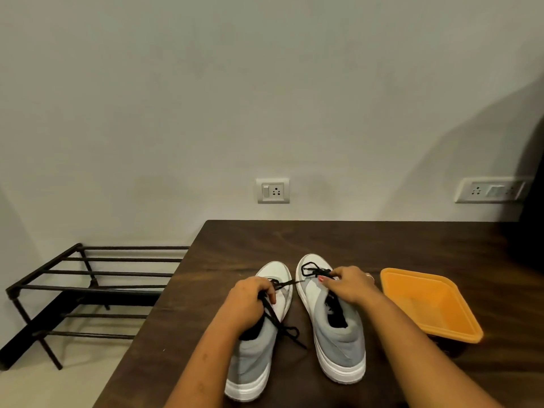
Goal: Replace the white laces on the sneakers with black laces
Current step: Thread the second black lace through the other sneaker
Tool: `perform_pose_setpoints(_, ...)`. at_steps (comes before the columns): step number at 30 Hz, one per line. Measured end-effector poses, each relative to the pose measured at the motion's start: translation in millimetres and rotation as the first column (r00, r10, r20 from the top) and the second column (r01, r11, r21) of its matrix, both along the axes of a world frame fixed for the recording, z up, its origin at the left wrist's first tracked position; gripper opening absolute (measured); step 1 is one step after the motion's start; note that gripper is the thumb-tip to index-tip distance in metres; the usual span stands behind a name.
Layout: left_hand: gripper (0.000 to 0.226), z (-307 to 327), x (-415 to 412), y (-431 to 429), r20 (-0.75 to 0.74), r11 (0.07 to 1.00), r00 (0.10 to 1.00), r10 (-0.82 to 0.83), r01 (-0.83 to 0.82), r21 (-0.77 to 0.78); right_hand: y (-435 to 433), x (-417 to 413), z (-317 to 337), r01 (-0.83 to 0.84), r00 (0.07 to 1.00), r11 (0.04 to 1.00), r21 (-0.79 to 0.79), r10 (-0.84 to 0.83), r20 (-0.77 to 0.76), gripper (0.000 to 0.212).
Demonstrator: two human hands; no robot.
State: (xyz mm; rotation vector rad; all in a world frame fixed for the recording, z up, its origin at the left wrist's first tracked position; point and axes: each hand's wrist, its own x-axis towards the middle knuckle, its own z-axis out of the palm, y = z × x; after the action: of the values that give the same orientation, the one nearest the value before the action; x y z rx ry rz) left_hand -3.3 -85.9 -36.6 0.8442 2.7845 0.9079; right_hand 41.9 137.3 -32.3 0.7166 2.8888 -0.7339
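Left hand (250,301) and right hand (350,285) pinch a thin black fabric lace (290,283), seemingly limp, light, best held near its tips.

Two bare forearms (206,357) come in from the bottom edge, left hand (250,301) at lower centre, right hand (350,285) just right of it. Right hand has a pinkish-red painted thumbnail (322,278) and a thin ring (370,277) on a finger at its right side.

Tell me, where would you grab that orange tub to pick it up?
Probably its wide flat rim, left edge, from above beside the right sneaker. The orange tub sits open side up, rim flaring outward, and the right hand is nearest.
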Motion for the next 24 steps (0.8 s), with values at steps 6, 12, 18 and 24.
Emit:
perform_pose_setpoints(6, 0.011, -2, -6, -1, 0.032, 0.994, 0.994, -0.102, 0.103, -0.03, -12, -9, 2, 0.026, 0.997, 0.99, 0.14, -0.016, -0.071, 0.035)
perform_pose_setpoints(12, 0.017, -9, -6, 11, -0.131, 0.987, 0.978, 0.163, -0.159, 0.039, -14, -13, -4, 0.0, 0.99, 1.0, -0.001, -0.001, -0.139, 0.013)
perform_pose_setpoints(18, 0.026, -11, -10, 11, 0.019, 0.813, 0.852, 0.523, -0.505, 0.289, -10, -16, 2, 0.13, 0.854, 0.941, -0.314, -0.267, -0.447, 0.016)
perform_pose_setpoints(24, 0.051, 3, 11, 7, 0.089, 0.781, 0.825, 0.558, -0.559, 0.278, -7, 7, 9, 0.271, 0.896, 0.918, -0.289, -0.35, -0.273, 0.054)
